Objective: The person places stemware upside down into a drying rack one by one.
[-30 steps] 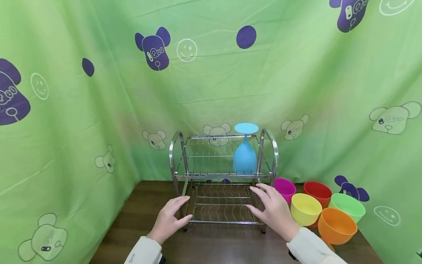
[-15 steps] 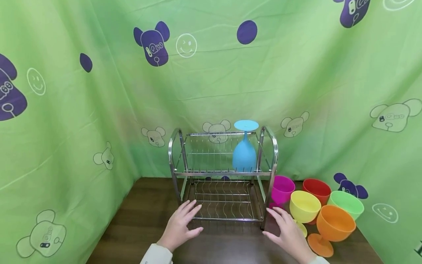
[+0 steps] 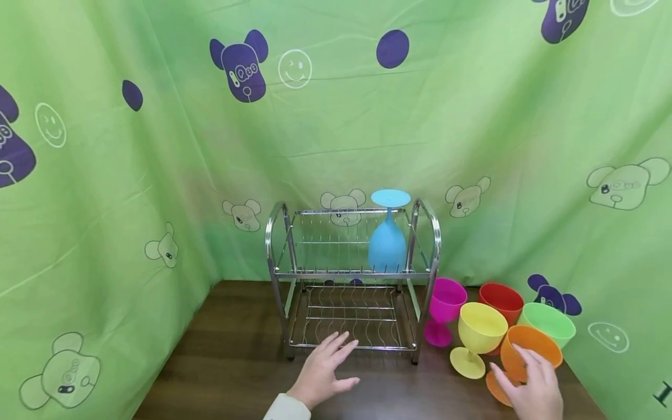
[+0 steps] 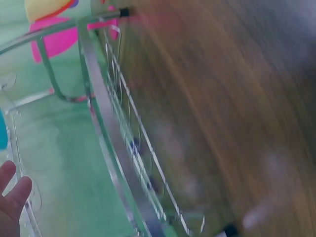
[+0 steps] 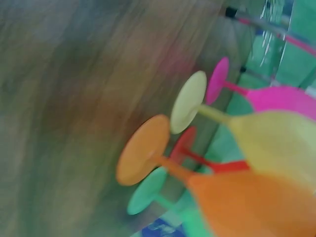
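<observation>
The orange goblet [image 3: 531,336] is stood upright on the tabletop [image 3: 220,332], foremost in the cluster to the right of the rack [image 3: 352,276]. The right hand [image 3: 532,385] is placed at its near side, thumb and fingers spread; whether the bowl is touched cannot be told. The left hand [image 3: 322,373] is held spread in front of the rack, with nothing gripped.

Caution: a wide bowl is carried on a narrow stem, so tipping may be caused if the rim is pushed rather than enclosed. The yellow goblet [image 3: 482,329], light green goblet [image 3: 550,324] and red goblet [image 3: 501,297] are crowded close behind; if the fingers are swung sideways, a neighbour may be knocked over, and the magenta goblet [image 3: 447,300] beside the rack may be struck in turn. The blue goblet [image 3: 387,251] is set upside down on the upper tier; it may be dislodged if the rack is bumped.
</observation>
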The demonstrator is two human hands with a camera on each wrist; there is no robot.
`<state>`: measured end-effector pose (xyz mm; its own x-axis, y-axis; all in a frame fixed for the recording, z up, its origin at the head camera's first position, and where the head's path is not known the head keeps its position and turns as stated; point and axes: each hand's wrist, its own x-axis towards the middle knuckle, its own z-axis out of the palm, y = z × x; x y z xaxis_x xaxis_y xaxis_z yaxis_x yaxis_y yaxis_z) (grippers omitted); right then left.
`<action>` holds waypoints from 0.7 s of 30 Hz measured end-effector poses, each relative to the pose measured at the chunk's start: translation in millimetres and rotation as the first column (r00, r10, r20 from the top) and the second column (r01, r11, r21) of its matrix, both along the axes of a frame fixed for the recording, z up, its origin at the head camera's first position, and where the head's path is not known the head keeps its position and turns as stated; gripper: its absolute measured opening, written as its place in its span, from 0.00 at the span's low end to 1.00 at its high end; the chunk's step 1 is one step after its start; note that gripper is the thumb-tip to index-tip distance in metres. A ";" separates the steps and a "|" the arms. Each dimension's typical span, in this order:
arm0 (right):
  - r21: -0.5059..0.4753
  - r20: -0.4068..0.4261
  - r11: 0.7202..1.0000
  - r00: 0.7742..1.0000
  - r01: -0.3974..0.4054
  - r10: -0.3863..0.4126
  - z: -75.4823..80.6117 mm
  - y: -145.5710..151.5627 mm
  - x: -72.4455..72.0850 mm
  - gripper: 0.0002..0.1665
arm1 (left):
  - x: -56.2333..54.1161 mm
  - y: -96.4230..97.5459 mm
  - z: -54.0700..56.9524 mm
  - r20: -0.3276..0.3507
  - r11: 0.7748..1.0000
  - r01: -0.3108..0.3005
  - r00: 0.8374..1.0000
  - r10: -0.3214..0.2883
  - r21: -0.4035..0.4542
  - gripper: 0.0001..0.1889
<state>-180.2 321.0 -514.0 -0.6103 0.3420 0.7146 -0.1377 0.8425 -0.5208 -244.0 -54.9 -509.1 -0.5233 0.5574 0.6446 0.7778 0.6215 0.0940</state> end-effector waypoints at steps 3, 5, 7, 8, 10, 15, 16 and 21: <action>-0.181 0.220 0.970 0.968 0.165 -0.123 2.6 10.1 8.7 0.35 | 4.2 10.9 -2.5 0.022 1.000 0.017 1.000 -0.016 -0.013 0.35; -0.281 0.337 0.925 0.929 0.254 -0.153 3.2 18.7 10.5 0.41 | 5.7 17.8 -3.0 0.032 0.999 0.025 0.999 -0.024 -0.031 0.34; -0.368 0.396 0.874 0.904 0.316 -0.160 1.5 27.8 11.0 0.46 | 5.4 24.4 -3.2 0.032 0.998 0.040 0.999 -0.039 -0.045 0.34; -0.408 0.388 0.851 0.907 0.330 -0.166 -0.6 32.2 10.7 0.48 | 5.2 27.8 -2.9 0.030 0.998 0.045 0.999 -0.044 -0.052 0.34; -0.474 0.385 0.808 0.908 0.350 -0.167 -4.1 40.0 9.4 0.53 | 4.3 34.5 -1.9 0.027 0.996 0.057 0.998 -0.055 -0.066 0.34; -0.553 0.416 0.769 0.906 0.322 -0.080 -12.6 55.6 1.8 0.62 | 1.8 49.8 3.0 0.014 0.990 0.063 0.998 -0.061 -0.128 0.34; -0.562 0.421 0.774 0.906 0.291 -0.035 -14.5 58.4 -0.2 0.63 | 1.4 52.7 4.6 0.011 0.988 0.063 0.998 -0.062 -0.143 0.34; -0.570 0.399 0.811 0.907 0.133 0.132 -21.5 67.4 -8.8 0.57 | 0.2 66.1 13.5 -0.046 0.971 0.050 0.997 -0.063 -0.233 0.34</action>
